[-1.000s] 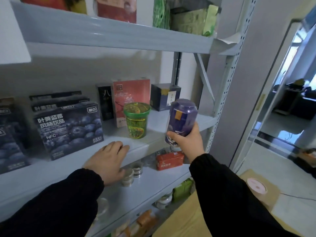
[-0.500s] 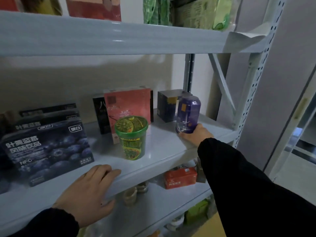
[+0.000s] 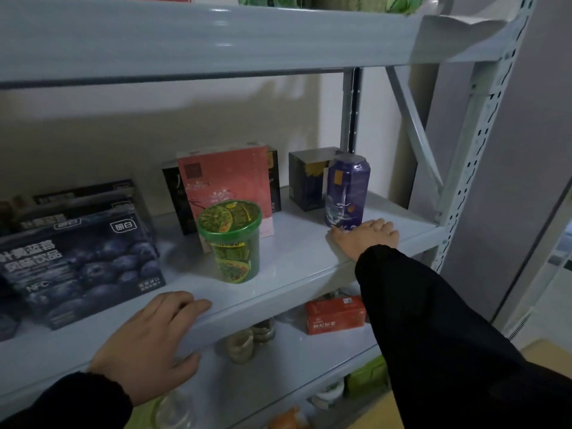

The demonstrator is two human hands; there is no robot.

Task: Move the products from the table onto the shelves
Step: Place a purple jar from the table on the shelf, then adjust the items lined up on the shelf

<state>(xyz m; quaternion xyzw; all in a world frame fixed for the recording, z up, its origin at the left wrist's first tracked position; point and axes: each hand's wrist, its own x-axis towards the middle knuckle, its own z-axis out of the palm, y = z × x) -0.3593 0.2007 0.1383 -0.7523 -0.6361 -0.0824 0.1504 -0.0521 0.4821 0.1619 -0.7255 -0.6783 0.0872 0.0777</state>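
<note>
A purple can (image 3: 346, 190) stands upright on the middle shelf (image 3: 294, 261), towards its right end, just in front of a dark blue box (image 3: 306, 181). My right hand (image 3: 366, 239) lies on the shelf at the can's foot with relaxed fingers that hold nothing. I cannot tell whether the fingertips touch the can's base. At the lower left my left hand (image 3: 148, 345) holds the shelf's front edge, fingers on top and thumb under the lip.
On the same shelf stand a green noodle cup (image 3: 232, 239), a pink box (image 3: 226, 181) and blueberry drink boxes (image 3: 77, 264). The shelf below holds a red box (image 3: 335, 314) and glass jars (image 3: 247, 342). A perforated upright (image 3: 470, 165) bounds the right end.
My right hand carried the purple can from the air onto the shelf, set it upright and let go of it. My left hand stayed on the shelf's front edge.
</note>
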